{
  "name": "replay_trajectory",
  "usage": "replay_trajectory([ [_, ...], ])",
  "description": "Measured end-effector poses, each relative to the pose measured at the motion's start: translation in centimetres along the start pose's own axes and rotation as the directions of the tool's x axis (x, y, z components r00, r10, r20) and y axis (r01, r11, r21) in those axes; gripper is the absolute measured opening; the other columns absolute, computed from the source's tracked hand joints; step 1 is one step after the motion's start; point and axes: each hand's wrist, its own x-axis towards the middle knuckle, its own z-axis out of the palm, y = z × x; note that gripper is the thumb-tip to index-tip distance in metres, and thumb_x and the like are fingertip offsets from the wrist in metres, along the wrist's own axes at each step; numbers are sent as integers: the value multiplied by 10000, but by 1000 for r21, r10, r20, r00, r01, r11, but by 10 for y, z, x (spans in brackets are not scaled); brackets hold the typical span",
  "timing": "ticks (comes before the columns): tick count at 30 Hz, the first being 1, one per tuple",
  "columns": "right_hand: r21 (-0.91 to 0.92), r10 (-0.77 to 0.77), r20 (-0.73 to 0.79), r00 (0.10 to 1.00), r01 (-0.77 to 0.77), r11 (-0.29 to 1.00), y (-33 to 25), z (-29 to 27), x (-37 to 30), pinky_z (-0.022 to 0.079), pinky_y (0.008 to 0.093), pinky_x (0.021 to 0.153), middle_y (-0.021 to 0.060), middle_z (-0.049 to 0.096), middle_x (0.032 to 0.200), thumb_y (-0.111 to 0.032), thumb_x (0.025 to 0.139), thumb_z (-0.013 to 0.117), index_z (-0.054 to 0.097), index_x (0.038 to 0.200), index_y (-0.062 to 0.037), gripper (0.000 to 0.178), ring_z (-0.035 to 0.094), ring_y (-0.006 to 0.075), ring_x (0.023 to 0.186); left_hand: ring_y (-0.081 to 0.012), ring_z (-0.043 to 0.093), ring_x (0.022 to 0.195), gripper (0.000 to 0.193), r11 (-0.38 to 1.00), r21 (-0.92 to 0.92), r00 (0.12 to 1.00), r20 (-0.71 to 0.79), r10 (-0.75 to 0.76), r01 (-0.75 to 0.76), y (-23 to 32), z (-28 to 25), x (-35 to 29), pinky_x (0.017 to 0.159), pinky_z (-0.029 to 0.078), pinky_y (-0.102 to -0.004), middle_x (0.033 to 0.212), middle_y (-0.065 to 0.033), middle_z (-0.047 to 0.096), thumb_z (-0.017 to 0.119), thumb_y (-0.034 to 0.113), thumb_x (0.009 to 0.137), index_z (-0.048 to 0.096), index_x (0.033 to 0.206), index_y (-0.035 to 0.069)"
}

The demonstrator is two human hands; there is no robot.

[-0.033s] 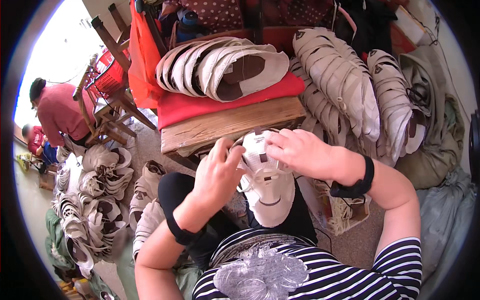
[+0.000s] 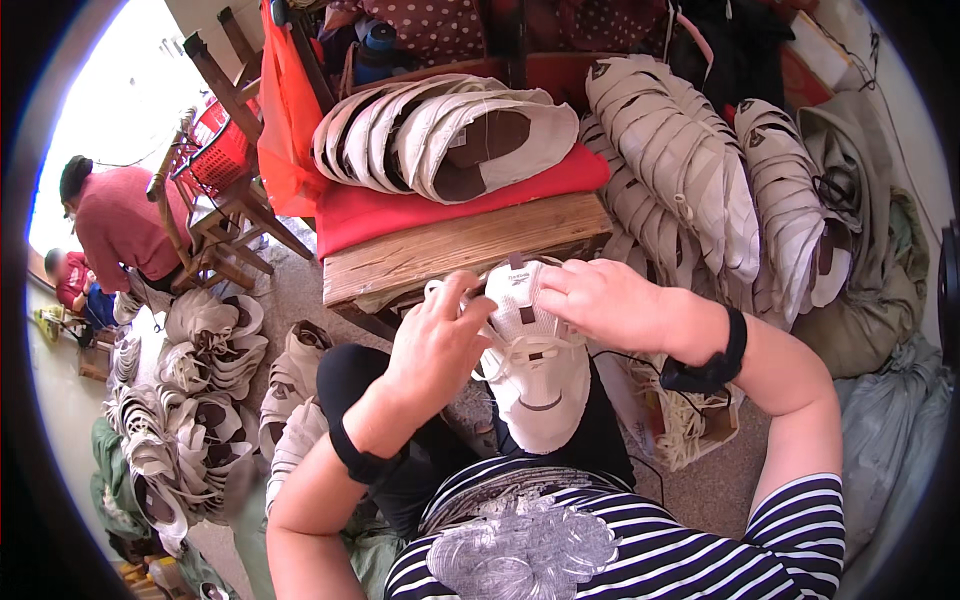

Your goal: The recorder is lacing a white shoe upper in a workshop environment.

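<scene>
A white shoe upper (image 2: 543,400) rests on my lap, its toe toward me and its padded tongue (image 2: 515,290) pointing away. A pale lace (image 2: 532,346) runs across its lower eyelets, and a loose bit hangs at the left side. My left hand (image 2: 440,335) is closed at the upper's left edge, thumb and forefinger pinched, with a pale loop of lace showing beside the fingertips. On the other side, my right hand (image 2: 600,300) grips the right edge of the upper beside the tongue, its fingertips partly hidden behind the material.
A wooden bench (image 2: 460,245) with a red cloth carries nested shoe uppers (image 2: 490,150). More stacked uppers (image 2: 680,160) lean at the right. A box of pale laces (image 2: 690,425) stands by my right knee. Uppers (image 2: 190,420) cover the left floor; a person in pink (image 2: 130,215) sits beyond.
My left fingers have lifted slightly and a pale loop now shows beside them. My right hand has shifted a little to the right. The shoe upper stays in nearly the same place.
</scene>
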Motion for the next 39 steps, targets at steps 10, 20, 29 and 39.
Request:
replay_trajectory([
  [10,508,193,172,966,-255,823,12,11,-17,488,395,673,95,530,931,-225,819,706,609,842,-50,202,616,285,793,-247,522,974,171,986,-116,974,209,-90,116,-22,21,-3,844,394,-405,924,-32,567,756,274,754,715,770,109],
  [20,860,654,-16,756,-323,394,-37,6,23,463,302,632,77,575,786,-221,903,655,626,798,-7,240,565,134,701,-221,465,940,148,779,-599,954,-80,-289,186,31,-1,9,869,401,-345,911,-52,562,693,190,858,719,820,50],
  [29,425,398,-98,912,-323,846,-32,10,21,502,427,759,175,551,967,-63,906,546,534,1037,5,147,591,372,847,1,386,653,206,404,-882,877,24,-480,244,1,21,-1,570,317,-181,717,77,501,534,199,1018,597,906,38],
  [39,741,578,129,805,-466,484,-33,10,18,533,305,737,111,614,937,79,889,463,524,1119,38,242,641,157,797,-270,638,694,168,796,-518,902,-103,-420,312,4,51,-26,627,503,-360,857,-130,634,690,143,846,616,968,54],
])
